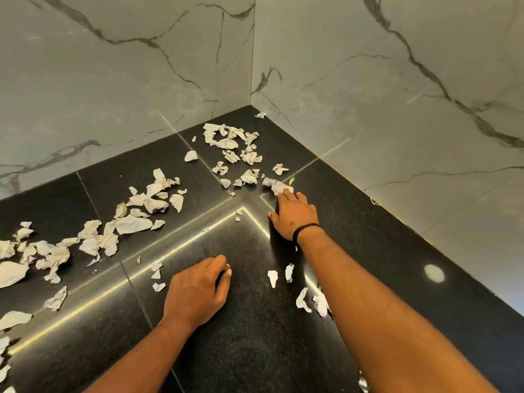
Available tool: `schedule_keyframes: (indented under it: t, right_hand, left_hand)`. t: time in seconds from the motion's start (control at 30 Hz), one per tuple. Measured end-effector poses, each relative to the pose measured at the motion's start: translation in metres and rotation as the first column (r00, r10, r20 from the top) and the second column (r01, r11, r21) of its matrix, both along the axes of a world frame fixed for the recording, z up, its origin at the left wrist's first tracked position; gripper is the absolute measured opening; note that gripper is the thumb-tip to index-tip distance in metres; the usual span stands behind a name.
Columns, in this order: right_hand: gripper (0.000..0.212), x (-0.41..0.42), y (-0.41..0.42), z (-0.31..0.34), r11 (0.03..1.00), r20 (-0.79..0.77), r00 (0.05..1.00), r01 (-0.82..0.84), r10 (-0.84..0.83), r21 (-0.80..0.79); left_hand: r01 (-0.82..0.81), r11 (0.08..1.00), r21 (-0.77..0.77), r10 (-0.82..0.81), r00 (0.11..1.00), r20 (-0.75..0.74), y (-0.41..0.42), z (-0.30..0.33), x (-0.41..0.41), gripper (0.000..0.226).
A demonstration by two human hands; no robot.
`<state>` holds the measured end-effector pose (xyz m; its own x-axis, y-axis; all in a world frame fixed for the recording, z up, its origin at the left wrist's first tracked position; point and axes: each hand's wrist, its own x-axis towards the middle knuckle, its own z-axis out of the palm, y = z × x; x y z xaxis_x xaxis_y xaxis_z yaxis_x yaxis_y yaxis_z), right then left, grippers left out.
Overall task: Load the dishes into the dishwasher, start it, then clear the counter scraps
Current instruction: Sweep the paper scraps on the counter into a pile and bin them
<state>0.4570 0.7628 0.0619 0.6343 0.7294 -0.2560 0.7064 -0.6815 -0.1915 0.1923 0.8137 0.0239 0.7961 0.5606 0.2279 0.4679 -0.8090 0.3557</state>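
Observation:
Torn, crumpled white paper scraps lie scattered over a black stone counter (255, 321). One cluster (232, 148) sits near the far corner, another (147, 205) spreads to the left, and a few scraps (306, 302) lie beside my right forearm. My right hand (295, 214) reaches toward the corner, its fingertips on a crumpled scrap (276, 185). My left hand (198, 293) rests on the counter with fingers loosely curled, holding nothing that shows. No dishwasher or dishes are in view.
Grey-veined marble walls (368, 95) meet at the corner behind the counter. More scraps (17, 268) pile at the left edge of view. A round light reflection (433, 273) shines on the counter at right.

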Motion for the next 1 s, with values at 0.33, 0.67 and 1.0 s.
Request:
schedule_keyframes:
  t: [0.33,0.67,1.0]
  right_hand:
    - [0.027,-0.09,-0.091,-0.004,0.966,0.114,0.989,0.066,-0.097,0.251]
    - [0.071,-0.101,-0.043,-0.017,0.991,0.016,0.999,-0.052,0.051,0.124]
    - [0.059,-0.11,-0.1,-0.008,0.991,0.068,0.998,-0.019,0.009,0.134]
  left_hand:
    - [0.009,1.0,0.02,-0.009,1.0,-0.005,0.001,-0.005,0.0,0.018]
    - [-0.001,1.0,0.029,0.001,1.0,0.028,-0.001,-0.004,0.002,0.017]
    - [0.009,1.0,0.022,-0.009,1.0,0.0,0.001,-0.007,0.001,0.018]
